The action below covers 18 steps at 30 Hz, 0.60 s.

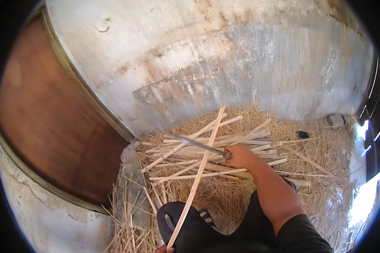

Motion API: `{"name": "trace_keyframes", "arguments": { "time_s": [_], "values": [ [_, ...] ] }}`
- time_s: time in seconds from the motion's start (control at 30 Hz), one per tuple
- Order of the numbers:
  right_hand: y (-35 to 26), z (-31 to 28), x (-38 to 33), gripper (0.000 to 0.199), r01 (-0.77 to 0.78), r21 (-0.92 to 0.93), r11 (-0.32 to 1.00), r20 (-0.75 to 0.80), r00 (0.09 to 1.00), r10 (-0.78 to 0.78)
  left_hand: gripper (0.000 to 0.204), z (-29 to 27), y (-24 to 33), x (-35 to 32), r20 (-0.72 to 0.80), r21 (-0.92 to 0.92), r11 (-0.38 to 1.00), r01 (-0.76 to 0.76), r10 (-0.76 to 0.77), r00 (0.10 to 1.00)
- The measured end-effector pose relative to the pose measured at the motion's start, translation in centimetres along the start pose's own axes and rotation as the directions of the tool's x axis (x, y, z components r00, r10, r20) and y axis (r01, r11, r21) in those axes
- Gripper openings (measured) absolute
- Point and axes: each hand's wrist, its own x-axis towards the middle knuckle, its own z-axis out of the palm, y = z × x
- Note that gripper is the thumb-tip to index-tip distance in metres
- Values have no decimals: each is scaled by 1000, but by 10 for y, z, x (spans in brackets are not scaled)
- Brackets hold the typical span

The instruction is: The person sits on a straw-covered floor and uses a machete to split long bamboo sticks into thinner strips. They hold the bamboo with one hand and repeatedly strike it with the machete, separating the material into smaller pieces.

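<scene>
The right hand (239,155) is closed in a firm grip round the handle of a long knife (198,144), whose grey blade points left and lies over the pile of split bamboo strips (223,154). The left hand (164,249) shows only at the near edge of the picture; it pinches the near end of a long bamboo strip (197,177), though how its fingers sit I cannot tell. That strip runs from the near edge up and away, crossing under or just beside the blade and ending at the far side of the pile.

The risk, as I judge it, lies in the crossing: if the blade slips along the smooth strip, it would travel toward the left hand or the dark-clothed knee (185,223) below it. The thin strip could also bend or split off line. The loose straw (325,177) and criss-crossed strips give the work no steady bed.

Room is tight at the far side, where the stained plaster wall (223,63) rises just behind the pile, and at the left, where a brown wooden door (50,126) and a flat grey stone (133,194) stand. To the right the straw spreads wider, with a small dark object (303,134) and a pale block (335,120) near the wall.
</scene>
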Motion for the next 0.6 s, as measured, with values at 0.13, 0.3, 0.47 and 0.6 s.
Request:
{"name": "trace_keyframes", "arguments": {
  "time_s": [0.13,0.3,0.47,0.6],
  "values": [
    [-41,15,-14,25,168,-44,985,77,983,-164,57,1,-35,-11,13,-141,990,24,-23,1000],
    [-56,16,-27,29,312,-144,939,279,923,-264,54,-7,-36,-6,119,-241,967,79,-52,992],
    [6,12,-2,27,-96,-73,993,-32,995,94,53,6,-30,-4,-74,-45,999,-18,14,997],
    [-44,24,-18,28,227,-190,955,323,933,-157,51,3,1,-4,-21,-19,1000,11,-11,1000]
  ]
}}
